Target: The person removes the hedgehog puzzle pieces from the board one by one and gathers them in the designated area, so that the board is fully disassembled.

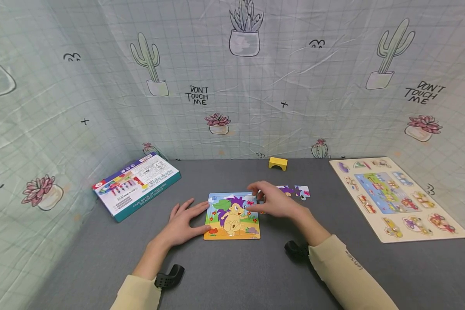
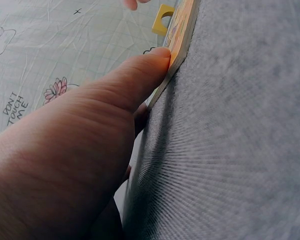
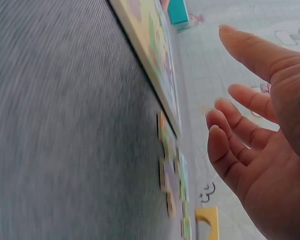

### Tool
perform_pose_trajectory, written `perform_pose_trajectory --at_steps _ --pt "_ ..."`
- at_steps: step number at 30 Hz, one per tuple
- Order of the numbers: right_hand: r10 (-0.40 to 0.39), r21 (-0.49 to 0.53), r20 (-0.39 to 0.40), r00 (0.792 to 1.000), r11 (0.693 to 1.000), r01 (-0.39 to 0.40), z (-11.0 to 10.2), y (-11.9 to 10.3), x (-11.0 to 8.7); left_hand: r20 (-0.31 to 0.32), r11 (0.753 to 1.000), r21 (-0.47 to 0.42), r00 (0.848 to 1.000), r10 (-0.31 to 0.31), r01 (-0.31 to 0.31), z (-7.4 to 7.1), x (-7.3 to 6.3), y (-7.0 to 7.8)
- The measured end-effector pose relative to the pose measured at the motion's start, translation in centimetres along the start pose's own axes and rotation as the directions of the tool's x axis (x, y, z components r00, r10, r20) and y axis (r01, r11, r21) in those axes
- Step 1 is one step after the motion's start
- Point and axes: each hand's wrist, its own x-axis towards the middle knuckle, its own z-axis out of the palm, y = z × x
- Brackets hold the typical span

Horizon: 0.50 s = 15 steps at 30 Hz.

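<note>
A small square jigsaw puzzle board with a purple-spined hedgehog picture lies flat on the grey table. My left hand rests along its left side with fingers spread; in the left wrist view the thumb touches the board's edge. Over the board's right edge hovers my right hand. Its fingers are loosely bent and hold nothing, as the right wrist view shows. Loose jigsaw pieces lie just beyond and right of the board, partly hidden by this hand. In the right wrist view the pieces lie flat beside the board's corner.
A yellow arch block stands near the back of the table. At the back left lies a teal-sided toy box. A large wooden picture board with vehicle shapes lies at the right. A printed cloth hangs behind the table.
</note>
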Motion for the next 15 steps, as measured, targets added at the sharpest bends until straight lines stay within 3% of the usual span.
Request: perform_pose_trajectory --at_steps 15 --pt "-0.037 0.007 0.045 0.998 0.999 0.037 2.5 -1.6 1.9 0.007 1.0 0.002 1.0 -0.013 0.013 -0.1 0.0 0.2"
